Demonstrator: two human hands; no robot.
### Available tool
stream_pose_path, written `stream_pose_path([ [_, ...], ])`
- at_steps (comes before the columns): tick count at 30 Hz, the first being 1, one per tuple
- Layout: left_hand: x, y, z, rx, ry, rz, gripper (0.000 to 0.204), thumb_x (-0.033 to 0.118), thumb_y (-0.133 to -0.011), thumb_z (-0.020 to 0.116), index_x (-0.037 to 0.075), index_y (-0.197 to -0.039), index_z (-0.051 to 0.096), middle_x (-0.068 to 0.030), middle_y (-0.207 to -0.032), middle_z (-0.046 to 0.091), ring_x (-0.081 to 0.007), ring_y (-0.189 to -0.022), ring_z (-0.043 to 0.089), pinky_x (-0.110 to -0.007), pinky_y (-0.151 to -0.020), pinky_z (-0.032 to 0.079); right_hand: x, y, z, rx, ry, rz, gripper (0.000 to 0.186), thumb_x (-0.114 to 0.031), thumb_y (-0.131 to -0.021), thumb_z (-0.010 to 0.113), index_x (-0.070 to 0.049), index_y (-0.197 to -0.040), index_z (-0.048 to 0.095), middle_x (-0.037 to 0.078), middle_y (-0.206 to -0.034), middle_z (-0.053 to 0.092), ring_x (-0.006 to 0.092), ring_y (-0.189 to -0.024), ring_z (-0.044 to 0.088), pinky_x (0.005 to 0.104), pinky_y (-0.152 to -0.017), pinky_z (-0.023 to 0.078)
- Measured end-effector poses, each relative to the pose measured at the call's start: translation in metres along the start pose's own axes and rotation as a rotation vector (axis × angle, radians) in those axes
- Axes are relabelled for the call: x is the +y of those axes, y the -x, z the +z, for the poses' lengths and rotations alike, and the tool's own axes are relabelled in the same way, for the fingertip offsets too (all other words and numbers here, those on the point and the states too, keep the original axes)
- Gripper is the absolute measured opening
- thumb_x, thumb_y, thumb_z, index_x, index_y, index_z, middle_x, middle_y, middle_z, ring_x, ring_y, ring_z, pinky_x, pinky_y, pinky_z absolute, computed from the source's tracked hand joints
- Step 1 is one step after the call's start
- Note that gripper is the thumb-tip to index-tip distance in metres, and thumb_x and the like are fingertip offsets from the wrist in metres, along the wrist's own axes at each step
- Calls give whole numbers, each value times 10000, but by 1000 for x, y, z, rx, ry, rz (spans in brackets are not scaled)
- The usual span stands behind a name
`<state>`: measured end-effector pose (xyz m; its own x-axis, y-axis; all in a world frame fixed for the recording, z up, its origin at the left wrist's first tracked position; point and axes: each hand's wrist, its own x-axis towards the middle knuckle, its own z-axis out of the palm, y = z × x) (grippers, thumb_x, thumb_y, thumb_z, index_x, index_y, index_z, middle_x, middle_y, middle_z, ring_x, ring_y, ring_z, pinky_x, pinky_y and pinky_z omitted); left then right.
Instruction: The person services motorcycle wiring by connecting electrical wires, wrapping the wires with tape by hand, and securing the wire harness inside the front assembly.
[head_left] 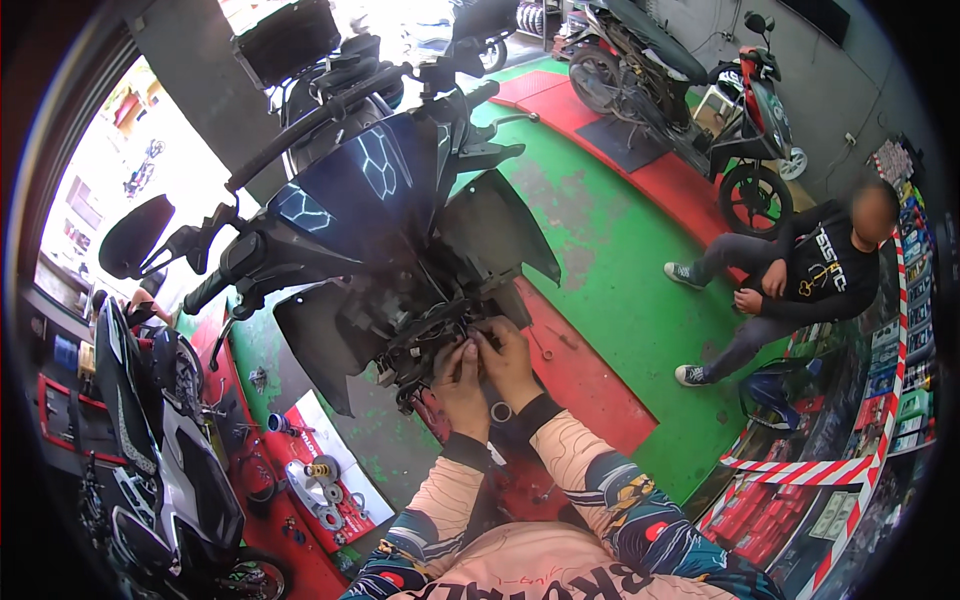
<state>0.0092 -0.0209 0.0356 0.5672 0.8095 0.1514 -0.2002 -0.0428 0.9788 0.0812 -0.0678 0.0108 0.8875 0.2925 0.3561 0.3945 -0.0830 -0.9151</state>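
Note:
A dark scooter front with blue-black panels stands before me, its lower fairings spread to either side. At the exposed dark wiring and fittings below them, my left hand has its fingers closed, thumb raised toward the parts. My right hand is beside it, fingers curled in close to the same spot. What the fingertips of either hand grip is too small and hidden to make out. Just below, between my wrists, a metal ring lies on the red platform.
A person in dark clothes sits at right before shelves of boxed goods. Behind, a scooter stands on a red ramp. Another motorcycle is at left, near a white board with loose metal parts. A wrench lies on the platform.

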Motion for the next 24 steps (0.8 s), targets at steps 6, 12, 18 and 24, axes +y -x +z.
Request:
stream_pose_path([
  [6,7,-3,4,75,11,-224,171,107,-951,633,-32,-1032,691,-90,-1010,648,-130,-954,605,-272,-821,494,-1,-5,2,-49,-185,243,179,-155,-896,645,4,-974,666,124,-839,678,173,-720,631,305,-655,484],
  [12,-50,-16,4,88,-273,2,221,121,-954,634,-60,-1075,673,-62,-965,696,-94,-845,616,-243,-768,489,5,-14,1,-83,-189,209,184,-175,-913,637,-4,-974,666,103,-793,687,120,-683,602,291,-628,475],
  [18,-34,-15,12,134,-111,-125,185,122,-938,661,-45,-1016,678,-34,-902,675,-80,-787,589,-229,-726,481,6,-19,-4,-96,-99,163,177,-170,-913,626,1,-948,653,134,-807,681,180,-683,611,317,-627,469],
  [24,-40,-15,9,118,43,-147,151,119,-934,666,-19,-996,660,-25,-910,662,-82,-794,580,-226,-722,476,10,-17,7,-46,-107,200,163,-155,-911,614,5,-931,642,151,-817,674,204,-704,614,325,-643,467],
])
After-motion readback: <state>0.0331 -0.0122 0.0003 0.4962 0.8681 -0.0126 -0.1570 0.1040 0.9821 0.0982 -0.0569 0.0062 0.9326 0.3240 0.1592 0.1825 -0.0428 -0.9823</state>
